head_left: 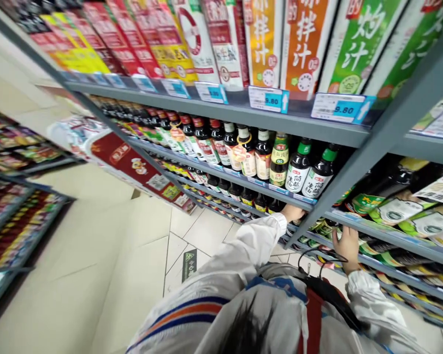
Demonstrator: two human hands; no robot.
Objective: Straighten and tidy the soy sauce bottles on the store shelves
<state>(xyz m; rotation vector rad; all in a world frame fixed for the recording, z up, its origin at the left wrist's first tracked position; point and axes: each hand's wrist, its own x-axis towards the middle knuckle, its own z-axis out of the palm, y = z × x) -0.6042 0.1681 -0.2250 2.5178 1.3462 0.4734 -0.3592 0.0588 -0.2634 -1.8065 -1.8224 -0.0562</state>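
Observation:
My left hand [293, 213] reaches into a low shelf level just under the row of dark sauce bottles [299, 168]; its fingers are hidden behind the shelf edge [317, 209]. My right hand [346, 246] is a little lower and to the right, pushed in among green sauce pouches [319, 228] below the same rail. Only its back and thumb show, so its grip is unclear. Both arms wear white sleeves [251, 246].
Tall sauce cartons [302, 44] fill the top shelf above blue price tags [268, 98]. A grey upright post [372, 142] crosses between my hands. More pouches [391, 211] lie to the right. A red display box [133, 164], tiled aisle floor [114, 255] and another shelf rack [15, 211] lie left.

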